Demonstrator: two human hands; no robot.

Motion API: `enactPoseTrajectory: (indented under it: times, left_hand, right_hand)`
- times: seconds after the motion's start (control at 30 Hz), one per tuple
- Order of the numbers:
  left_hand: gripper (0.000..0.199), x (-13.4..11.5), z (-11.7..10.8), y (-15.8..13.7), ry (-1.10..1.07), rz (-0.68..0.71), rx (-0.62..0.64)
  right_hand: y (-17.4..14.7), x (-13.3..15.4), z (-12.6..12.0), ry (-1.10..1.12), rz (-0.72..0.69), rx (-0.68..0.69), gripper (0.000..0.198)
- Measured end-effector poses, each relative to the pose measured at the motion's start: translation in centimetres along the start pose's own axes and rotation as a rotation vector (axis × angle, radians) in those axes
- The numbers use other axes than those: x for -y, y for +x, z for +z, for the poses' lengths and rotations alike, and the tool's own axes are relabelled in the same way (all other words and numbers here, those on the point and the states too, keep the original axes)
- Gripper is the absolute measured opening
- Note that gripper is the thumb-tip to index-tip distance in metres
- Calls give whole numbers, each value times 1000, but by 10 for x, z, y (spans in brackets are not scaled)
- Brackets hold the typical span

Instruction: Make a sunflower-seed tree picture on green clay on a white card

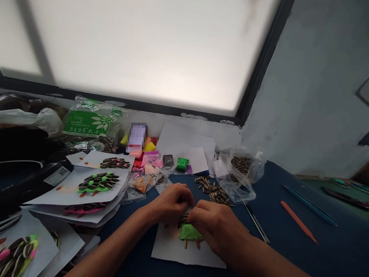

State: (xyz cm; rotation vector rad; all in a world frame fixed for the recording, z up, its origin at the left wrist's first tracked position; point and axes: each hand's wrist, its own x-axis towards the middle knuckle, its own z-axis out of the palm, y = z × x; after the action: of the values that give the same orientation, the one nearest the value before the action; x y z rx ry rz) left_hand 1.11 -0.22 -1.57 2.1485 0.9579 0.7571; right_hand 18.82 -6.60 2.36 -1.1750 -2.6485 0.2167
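Note:
Both my hands meet over a sheet of white paper (170,252) at the front of the table. On it is a green clay shape (190,232) with short brown clay legs and a few striped sunflower seeds (183,220) along its top. My left hand (174,202) is above the upper left of the shape, its fingers curled together. Pinched fingers of my right hand (213,225) cover the shape's right side. Whatever lies between the fingertips of either hand is hidden. A loose pile of sunflower seeds (215,190) lies just beyond my right hand.
Finished seed-and-clay pictures (98,182) are stacked at left. Behind are small clay packets (182,164), a green seed bag (89,121) and a clear bag of seeds (242,165). A pen (256,223), an orange modelling tool (298,221) and a blue tool (311,206) lie right.

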Motion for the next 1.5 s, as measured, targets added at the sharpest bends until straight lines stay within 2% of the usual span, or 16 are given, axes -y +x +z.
enactPoseTrajectory:
  times: [0.23, 0.87, 1.5]
  left_hand:
    - [24, 1, 1, 1, 5, 5, -11]
    - [23, 2, 0, 1, -55, 7, -4]
    - [24, 0, -3, 0, -156, -70, 46]
  right_hand:
    - [0, 5, 5, -85, -5, 37, 20]
    - [-4, -3, 22, -175, -141, -170, 20]
    - [-1, -1, 33, -331, -187, -222, 19]
